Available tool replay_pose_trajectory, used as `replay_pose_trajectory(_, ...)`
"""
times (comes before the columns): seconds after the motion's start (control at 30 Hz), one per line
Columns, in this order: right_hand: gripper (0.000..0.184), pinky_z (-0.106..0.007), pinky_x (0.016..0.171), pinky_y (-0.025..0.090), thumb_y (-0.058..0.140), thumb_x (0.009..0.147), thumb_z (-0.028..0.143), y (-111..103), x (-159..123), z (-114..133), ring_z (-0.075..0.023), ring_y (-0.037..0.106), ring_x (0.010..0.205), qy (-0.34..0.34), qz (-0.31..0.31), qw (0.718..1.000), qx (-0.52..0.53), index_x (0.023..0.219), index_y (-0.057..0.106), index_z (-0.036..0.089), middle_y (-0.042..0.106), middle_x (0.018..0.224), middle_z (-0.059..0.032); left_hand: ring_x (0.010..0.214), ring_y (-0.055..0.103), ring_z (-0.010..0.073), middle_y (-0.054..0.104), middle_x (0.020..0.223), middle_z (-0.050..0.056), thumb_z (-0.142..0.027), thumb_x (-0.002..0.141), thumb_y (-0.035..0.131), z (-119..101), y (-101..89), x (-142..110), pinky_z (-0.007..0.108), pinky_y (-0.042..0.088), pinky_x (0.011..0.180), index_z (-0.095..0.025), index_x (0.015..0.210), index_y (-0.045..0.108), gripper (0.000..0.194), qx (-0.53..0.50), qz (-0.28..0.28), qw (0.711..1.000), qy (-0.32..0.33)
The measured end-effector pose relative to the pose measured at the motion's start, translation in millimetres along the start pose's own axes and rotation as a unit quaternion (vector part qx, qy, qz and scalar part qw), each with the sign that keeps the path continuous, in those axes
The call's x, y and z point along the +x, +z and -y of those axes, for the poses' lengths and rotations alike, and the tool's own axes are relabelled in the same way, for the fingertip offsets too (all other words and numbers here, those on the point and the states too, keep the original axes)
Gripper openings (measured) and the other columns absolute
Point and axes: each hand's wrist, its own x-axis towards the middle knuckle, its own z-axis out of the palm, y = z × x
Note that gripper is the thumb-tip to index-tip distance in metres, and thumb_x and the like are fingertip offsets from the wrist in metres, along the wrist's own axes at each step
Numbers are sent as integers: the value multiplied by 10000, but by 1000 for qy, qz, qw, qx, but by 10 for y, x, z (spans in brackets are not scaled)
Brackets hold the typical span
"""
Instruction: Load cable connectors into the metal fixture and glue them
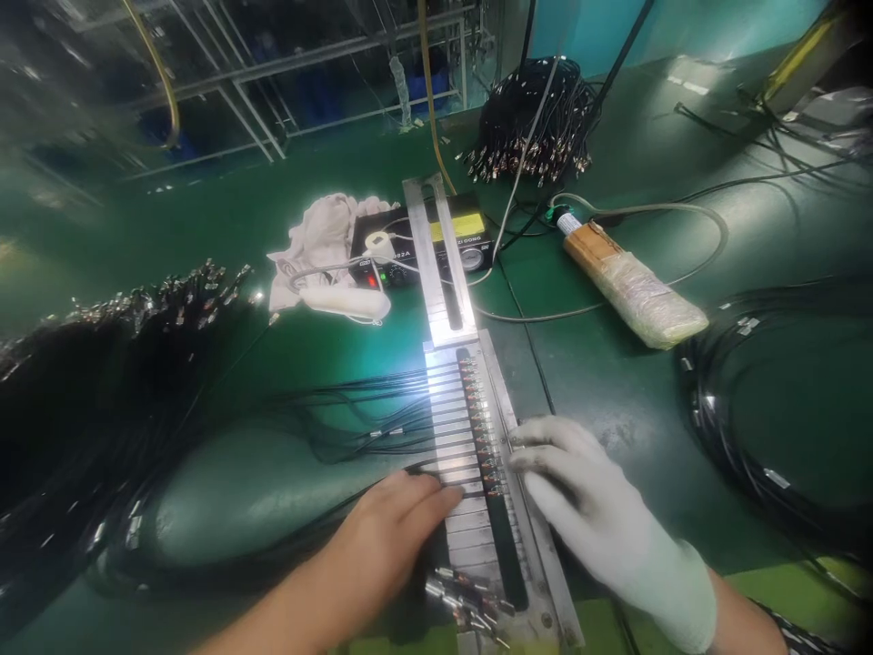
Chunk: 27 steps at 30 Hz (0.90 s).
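A slotted metal jig [470,537] runs lengthwise in front of me. Several thin black cables [382,400] lie side by side in its grooves, their stripped wire ends [486,437] lined up over the dark centre slot. My bare left hand [396,528] is closed at the jig's left edge, fingertips pressing a black cable into a groove. My right hand [579,500], in a white glove, rests with extended fingers on the jig's right rail, beside the wire ends. Whether its fingertips touch a wire is unclear. Loose metal-tipped cable ends [464,596] lie across the jig's near end.
A slotted metal plate [440,264] leans over a black control box [470,241]. Nearby are a white corded handpiece [345,302], a cloth [320,236] and a plastic-wrapped tool [634,291]. Cable bundles lie at left [61,409], at back [538,118] and at right [723,409].
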Motion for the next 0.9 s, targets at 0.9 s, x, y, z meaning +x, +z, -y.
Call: replay_pose_trajectory(0.9,256,-540,931,556,459,941,160,0,-127,-29,-299,595,1161,-17,47,998,-31,921,702,238,645,1223,-95,863,575,186,641,943,31,-176,985,501,-219,-260,-497,280,464,759,-218,1025,616,129,-71,79,988,-114)
